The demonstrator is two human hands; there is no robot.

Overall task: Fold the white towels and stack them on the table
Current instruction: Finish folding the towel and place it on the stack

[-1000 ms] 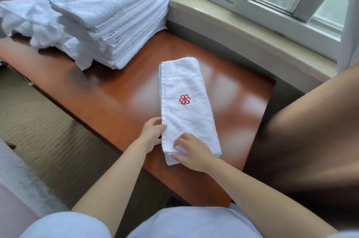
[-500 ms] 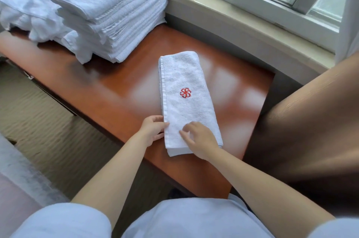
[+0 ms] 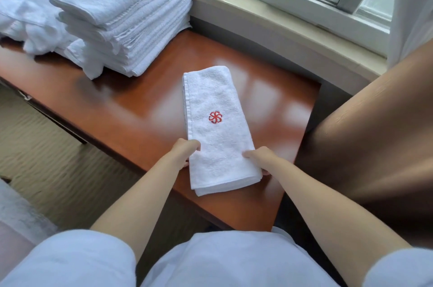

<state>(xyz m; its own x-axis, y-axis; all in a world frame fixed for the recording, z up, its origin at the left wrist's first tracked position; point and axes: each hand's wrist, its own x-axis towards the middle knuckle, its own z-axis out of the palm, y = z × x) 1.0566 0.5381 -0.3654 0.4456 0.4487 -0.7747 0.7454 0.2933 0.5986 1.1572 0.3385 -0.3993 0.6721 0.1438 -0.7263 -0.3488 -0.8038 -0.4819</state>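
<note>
A folded white towel point(image 3: 218, 127) with a red flower emblem lies lengthwise on the reddish wooden table point(image 3: 131, 108). My left hand point(image 3: 184, 152) grips its left long edge near the end closest to me. My right hand point(image 3: 261, 157) grips the right long edge at about the same height, fingers tucked under the cloth. A tall stack of folded white towels point(image 3: 126, 17) sits at the table's far left, and several unfolded white towels point(image 3: 28, 21) lie heaped beside it.
A windowsill point(image 3: 281, 19) and window run along the table's far side. A brown curved chair back or panel point(image 3: 375, 134) stands close on the right. Carpeted floor point(image 3: 46, 164) lies to the left of the table.
My right hand slid from the top of the towel to its right edge and took hold. My left hand shifted a little along the left edge. The towel stayed flat.
</note>
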